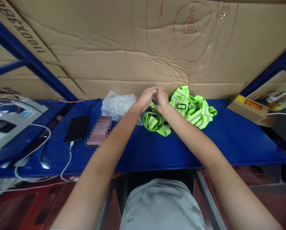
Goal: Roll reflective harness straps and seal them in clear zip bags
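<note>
My left hand [146,98] and my right hand [162,98] meet at the back of the blue shelf, fingers curled and fingertips together. Whatever lies between them is hidden by the fingers. Just below and behind the wrists is a rolled reflective strap [154,121], fluorescent yellow-green with grey stripes, its flat end lying toward the front. To the right, beside my right forearm, a loose heap of the same reflective webbing [193,108] shows a black buckle [182,106]. A crumpled clear plastic bag [119,105] lies left of my left hand.
A black phone [76,128] with a white charging cable [70,156] and a blurred-out rectangular object [100,131] lie on the left of the blue shelf [152,156]. An open small cardboard box [248,108] stands at right. A large cardboard sheet [109,64] walls the back.
</note>
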Available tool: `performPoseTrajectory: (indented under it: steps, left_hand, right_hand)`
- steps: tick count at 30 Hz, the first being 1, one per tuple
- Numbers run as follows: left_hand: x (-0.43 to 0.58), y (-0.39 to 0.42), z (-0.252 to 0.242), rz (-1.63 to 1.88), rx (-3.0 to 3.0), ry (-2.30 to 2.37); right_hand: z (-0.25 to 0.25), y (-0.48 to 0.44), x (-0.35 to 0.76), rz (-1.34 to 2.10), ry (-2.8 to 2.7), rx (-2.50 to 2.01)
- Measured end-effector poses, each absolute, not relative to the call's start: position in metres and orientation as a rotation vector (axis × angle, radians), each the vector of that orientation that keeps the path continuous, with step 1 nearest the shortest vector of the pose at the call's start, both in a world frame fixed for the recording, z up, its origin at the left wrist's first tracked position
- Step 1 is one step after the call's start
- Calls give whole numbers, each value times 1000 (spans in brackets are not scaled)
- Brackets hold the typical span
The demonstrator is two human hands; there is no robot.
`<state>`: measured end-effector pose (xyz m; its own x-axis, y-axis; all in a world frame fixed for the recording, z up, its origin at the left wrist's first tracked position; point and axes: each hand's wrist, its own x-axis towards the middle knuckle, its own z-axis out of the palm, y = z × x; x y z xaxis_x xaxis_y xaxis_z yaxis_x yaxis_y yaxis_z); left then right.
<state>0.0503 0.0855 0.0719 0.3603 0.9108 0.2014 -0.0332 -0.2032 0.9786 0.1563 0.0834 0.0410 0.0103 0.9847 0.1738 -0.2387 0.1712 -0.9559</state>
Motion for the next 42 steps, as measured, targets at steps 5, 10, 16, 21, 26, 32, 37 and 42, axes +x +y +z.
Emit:
performPoseTrajectory:
  steps: [5, 10, 16, 21, 26, 32, 37, 42]
  left_hand:
    - [0, 31, 80, 994, 1809, 939]
    - [-15, -20, 55, 815, 2141, 981]
    - [-11, -24, 19, 707, 2393, 1080]
    - [-16, -30, 10, 821, 2386, 1155]
    - [-23, -28, 10, 931, 2286, 1143]
    - [-24, -32, 5, 1053, 2108, 1187]
    - [-21, -41, 9, 1215, 1772, 1152]
    - [-16, -46, 9, 1180, 1717, 1087]
  right_hand:
    - [26, 22, 193, 1062, -1584, -1018]
    - [20, -32, 234, 847, -2054, -1003]
    - [9, -45, 241, 179, -2448, -1050]
    - [8, -48, 241, 121, -2443, -1108]
    - [15, -48, 239, 185, -2454, -1180]
    - [22, -46, 239, 140, -2520, -1197]
    - [22, -51, 241, -30, -2564, -1169]
    - [24, -57, 243, -66, -2571, -1124]
